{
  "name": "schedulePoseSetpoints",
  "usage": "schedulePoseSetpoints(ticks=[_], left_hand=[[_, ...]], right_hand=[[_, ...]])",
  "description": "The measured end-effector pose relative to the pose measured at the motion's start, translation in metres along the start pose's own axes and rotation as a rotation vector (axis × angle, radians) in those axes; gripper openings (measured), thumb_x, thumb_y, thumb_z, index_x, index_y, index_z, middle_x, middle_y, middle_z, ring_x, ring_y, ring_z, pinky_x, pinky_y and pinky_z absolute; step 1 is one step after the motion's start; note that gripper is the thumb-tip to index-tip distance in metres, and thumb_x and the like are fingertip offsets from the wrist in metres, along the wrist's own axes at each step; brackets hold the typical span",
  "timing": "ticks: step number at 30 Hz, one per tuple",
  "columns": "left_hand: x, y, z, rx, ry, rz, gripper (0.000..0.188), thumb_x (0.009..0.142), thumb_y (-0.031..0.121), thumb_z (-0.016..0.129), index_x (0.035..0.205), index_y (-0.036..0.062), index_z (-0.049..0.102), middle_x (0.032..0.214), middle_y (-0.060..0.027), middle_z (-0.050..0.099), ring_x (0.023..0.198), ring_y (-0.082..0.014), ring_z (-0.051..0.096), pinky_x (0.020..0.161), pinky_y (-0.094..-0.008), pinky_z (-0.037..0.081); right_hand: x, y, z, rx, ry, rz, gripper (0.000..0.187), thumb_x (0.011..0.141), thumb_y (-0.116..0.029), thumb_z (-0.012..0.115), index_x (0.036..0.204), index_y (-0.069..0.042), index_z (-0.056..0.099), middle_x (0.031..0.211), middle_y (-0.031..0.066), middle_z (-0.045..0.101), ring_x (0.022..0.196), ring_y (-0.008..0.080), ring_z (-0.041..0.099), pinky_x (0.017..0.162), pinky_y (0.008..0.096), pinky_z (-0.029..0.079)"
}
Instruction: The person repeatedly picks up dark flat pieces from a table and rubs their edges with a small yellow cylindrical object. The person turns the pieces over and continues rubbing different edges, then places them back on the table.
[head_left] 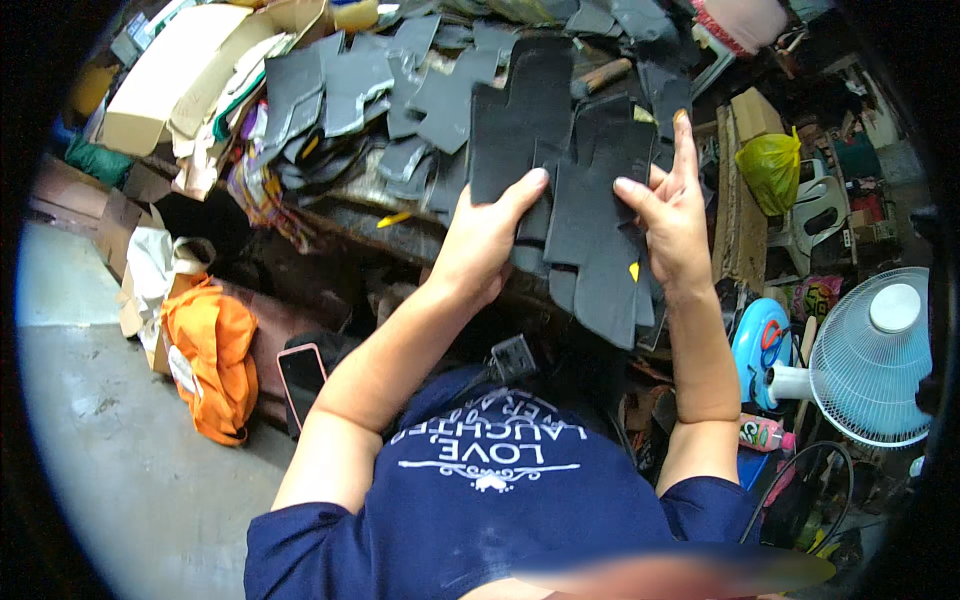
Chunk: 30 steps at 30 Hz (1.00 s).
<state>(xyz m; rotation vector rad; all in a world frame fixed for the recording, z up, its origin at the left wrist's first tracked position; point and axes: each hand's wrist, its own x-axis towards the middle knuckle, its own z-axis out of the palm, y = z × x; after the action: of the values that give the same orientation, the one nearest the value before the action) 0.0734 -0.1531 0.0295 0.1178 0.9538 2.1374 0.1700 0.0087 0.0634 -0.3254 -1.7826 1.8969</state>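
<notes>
In front of my chest I hold flat, dark grey cut pieces over the cluttered worktable. My left hand [478, 238] grips a long, stepped piece [525, 110] by its lower left part, with the thumb on top and the fingers beneath. My right hand [672, 225] pinches another stepped dark piece [595, 215] at its right edge. Its thumb lies on the surface and its index finger points up; the other fingers are partly hidden. The two pieces overlap, and more layers show below them. A small yellow mark [634, 271] shows on the right piece.
Dark offcuts [360, 85] cover the worktable beyond my hands. A cardboard box [175, 75] stands far left. Orange cloth [210, 350] and a pink-edged phone [302, 372] lie on my left. A fan [870, 355], blue base and scissors [771, 334] are close on my right.
</notes>
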Motion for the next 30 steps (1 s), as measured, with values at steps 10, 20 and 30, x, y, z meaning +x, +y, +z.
schedulePoseSetpoints(ticks=[10, 20, 30], left_hand=[[-0.002, 0.032, -0.024, 0.068, -0.068, 0.093, 0.043, 0.102, 0.026, 0.046, 0.126, -0.0098, 0.050, 0.117, -0.0231, 0.064, 0.088, -0.0268, 0.069, 0.068, -0.0343, 0.062], [-0.005, 0.040, -0.017, 0.133, -0.106, 0.043, 0.043, 0.097, 0.021, 0.052, 0.123, -0.0126, 0.052, 0.117, -0.0210, 0.065, 0.086, -0.0255, 0.070, 0.068, -0.0345, 0.062], [0.005, 0.040, -0.020, 0.047, -0.120, -0.038, 0.044, 0.101, 0.024, 0.046, 0.126, -0.0111, 0.050, 0.122, -0.0215, 0.062, 0.098, -0.0294, 0.067, 0.075, -0.0386, 0.061]], right_hand=[[0.071, -0.068, -0.136, -0.525, 0.546, -0.430, 0.095, 0.086, 0.000, 0.063, 0.155, -0.006, -0.002, 0.160, 0.0241, 0.011, 0.144, 0.0367, 0.025, 0.117, 0.0382, 0.020], [0.238, 0.022, -0.197, -0.732, 0.219, -0.275, 0.102, 0.079, -0.005, 0.065, 0.156, -0.009, -0.001, 0.094, 0.0098, 0.064, 0.075, 0.0124, 0.057, 0.068, 0.0259, 0.049], [0.219, 0.032, -0.108, -1.083, 0.219, -0.264, 0.095, 0.087, -0.024, 0.068, 0.157, -0.020, 0.004, 0.096, 0.0155, 0.072, 0.087, 0.0290, 0.070, 0.084, 0.0382, 0.054]])
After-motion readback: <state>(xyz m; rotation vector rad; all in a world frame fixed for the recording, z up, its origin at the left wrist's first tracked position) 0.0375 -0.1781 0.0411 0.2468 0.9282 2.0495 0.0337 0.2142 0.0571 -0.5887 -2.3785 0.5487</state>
